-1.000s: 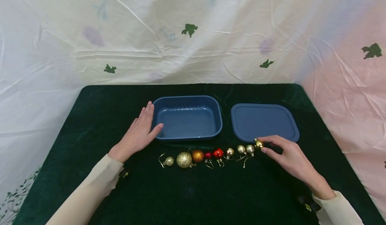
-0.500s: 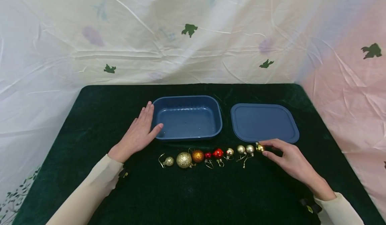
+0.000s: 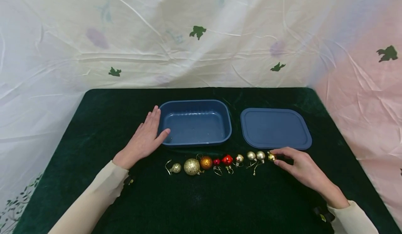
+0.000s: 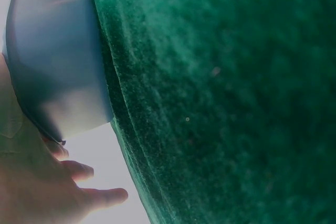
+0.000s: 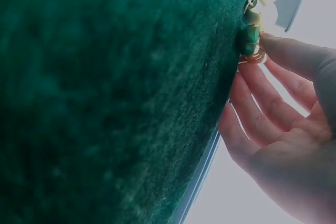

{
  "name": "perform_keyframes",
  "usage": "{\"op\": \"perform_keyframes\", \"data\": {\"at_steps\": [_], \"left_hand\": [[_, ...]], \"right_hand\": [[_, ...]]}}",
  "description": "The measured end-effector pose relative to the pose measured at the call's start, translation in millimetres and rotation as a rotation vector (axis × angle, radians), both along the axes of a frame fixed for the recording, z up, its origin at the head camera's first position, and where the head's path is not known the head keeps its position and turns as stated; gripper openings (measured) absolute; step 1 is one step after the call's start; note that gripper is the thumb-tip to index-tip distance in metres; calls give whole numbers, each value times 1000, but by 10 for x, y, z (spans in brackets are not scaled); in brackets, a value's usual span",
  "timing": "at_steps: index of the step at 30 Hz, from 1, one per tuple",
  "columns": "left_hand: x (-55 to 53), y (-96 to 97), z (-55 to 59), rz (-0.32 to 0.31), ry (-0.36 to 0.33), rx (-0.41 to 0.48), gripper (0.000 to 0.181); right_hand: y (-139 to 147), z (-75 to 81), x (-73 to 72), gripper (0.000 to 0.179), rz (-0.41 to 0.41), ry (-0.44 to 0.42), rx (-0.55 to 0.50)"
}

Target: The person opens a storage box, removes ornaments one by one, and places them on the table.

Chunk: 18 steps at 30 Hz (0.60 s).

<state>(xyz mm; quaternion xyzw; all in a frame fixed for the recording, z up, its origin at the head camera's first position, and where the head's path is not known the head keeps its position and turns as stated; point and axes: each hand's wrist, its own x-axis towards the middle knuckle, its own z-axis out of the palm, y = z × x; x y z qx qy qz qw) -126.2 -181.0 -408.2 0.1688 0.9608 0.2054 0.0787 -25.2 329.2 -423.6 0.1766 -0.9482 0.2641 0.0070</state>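
Observation:
My left hand (image 3: pixel 142 140) lies with straight fingers against the left wall of a blue plastic container (image 3: pixel 194 144), its thumb over the near left rim. In the left wrist view the container's outer wall (image 4: pixel 60 51) stands beside the palm. My right hand (image 3: pixel 303 167) pinches a small shiny gold Christmas bauble (image 3: pixel 271 157) between thumb and fingers, at the right end of a row of baubles. The right wrist view shows that bauble (image 5: pixel 251 40) low at the cloth between the fingertips. Just left of it are two pale gold baubles (image 3: pixel 260 156) with strings.
The row runs leftward with a small gold bauble (image 3: pixel 239 158), two red baubles (image 3: pixel 227 159), an orange one (image 3: pixel 206 162), a large glitter gold one (image 3: pixel 191 166) and a small glitter one (image 3: pixel 176 167). A blue lid (image 3: pixel 276 127) lies right of the container on the green cloth (image 3: pixel 201 206).
My right hand has moved slightly down and to the right with the gold bauble, bringing it to the row's end. The left hand and container have stayed put.

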Motion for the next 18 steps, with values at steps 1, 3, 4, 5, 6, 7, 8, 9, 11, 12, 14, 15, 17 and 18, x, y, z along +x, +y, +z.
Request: {"op": "perform_keyframes", "data": {"at_steps": [1, 3, 4, 5, 6, 7, 8, 9, 11, 12, 14, 15, 17, 18], "left_hand": [[0, 0, 0, 0, -2, 0, 88], [-2, 0, -1, 1, -3, 0, 88], [-2, 0, -1, 2, -5, -1, 88], [-3, 1, -2, 2, -6, -1, 88], [-3, 1, -2, 3, -7, -1, 88], [-4, 2, -2, 3, -7, -1, 88], [-5, 2, -3, 4, -8, -2, 88], [-6, 3, -3, 4, -8, -2, 88], [-6, 5, -4, 5, -7, -3, 88], [-6, 6, -4, 5, -7, -3, 88], [-6, 7, -5, 6, -6, -3, 88], [-3, 9, -4, 6, -5, -2, 88], [0, 11, -9, 7, -3, 5, 88], [1, 12, -12, 8, -1, 9, 88]], "right_hand": [[3, 0, 0, 31, 0, -2, -1], [6, 2, 0, 31, 0, -3, -4], [6, 4, 0, 31, 1, -2, -6], [7, 5, 0, 31, 2, 0, -7], [6, 6, 1, 31, 4, 2, -8], [4, 7, 2, 31, 4, 6, -6], [4, 6, 3, 31, 5, 7, -8], [3, 6, 3, 32, 8, 9, -8], [1, 2, 3, 32, 12, 14, -8], [0, -1, 3, 32, 13, 15, -8], [-1, -5, 1, 32, 14, 15, -8], [-2, -4, 1, 32, 14, 13, -6], [-3, 2, 3, 32, 12, 7, -5], [-3, 9, 6, 33, 10, 6, -2]]}}
